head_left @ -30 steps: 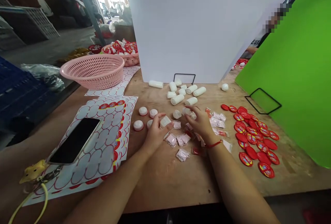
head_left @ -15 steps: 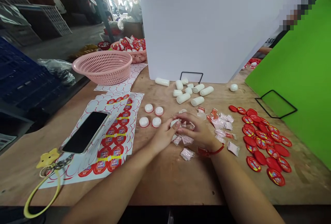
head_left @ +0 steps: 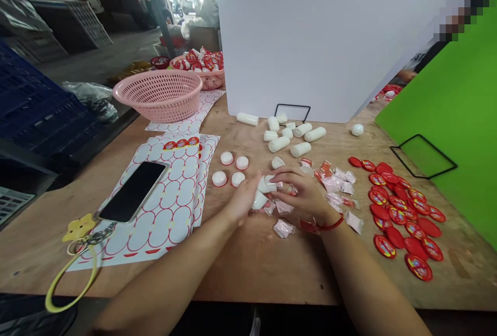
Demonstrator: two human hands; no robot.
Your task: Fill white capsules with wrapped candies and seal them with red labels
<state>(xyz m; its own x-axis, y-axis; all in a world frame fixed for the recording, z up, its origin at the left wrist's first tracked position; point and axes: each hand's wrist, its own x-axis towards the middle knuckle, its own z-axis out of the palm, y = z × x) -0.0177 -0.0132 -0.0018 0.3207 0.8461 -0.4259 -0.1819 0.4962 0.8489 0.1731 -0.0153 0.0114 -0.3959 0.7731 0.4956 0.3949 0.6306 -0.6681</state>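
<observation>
Now, hands: the left hand [head_left: 244, 201] and the right hand [head_left: 305, 194] meet at the middle of the wooden surface [head_left: 248, 263], among the small sachets [head_left: 282, 228].
Held thing: a small white tube [head_left: 267, 185] lies sideways between the two hands, just above the surface. The right hand's fingers [head_left: 280, 176] pinch it from above. The left hand's fingers are curled against its left end, with a second white piece [head_left: 258, 201] under the left palm; how tightly that hand closes cannot be told.
Doing it well: judging from the grip, the tube wants to be steadied by one hand while the other works at its open end, low over the surface so that nothing rolls away. A light pinch near the middle seems best, since the smooth plastic could squirt out under a hard squeeze.
Nearby: four white caps [head_left: 232, 169] sit just left of the hands, more white tubes [head_left: 291, 136] lie beyond them, and the red stickers [head_left: 399, 217] are spread to the right, well apart.
Left side: a phone [head_left: 133, 191] rests on the sticker sheets [head_left: 171, 206], with a pink basket [head_left: 158, 93] further back.
Change from half a second ago: the hands have drawn closer over the tube, which now shows plainly between them where it was mostly covered. The top sticker sheet now shows mostly empty outlines in place of rows of red stickers.
</observation>
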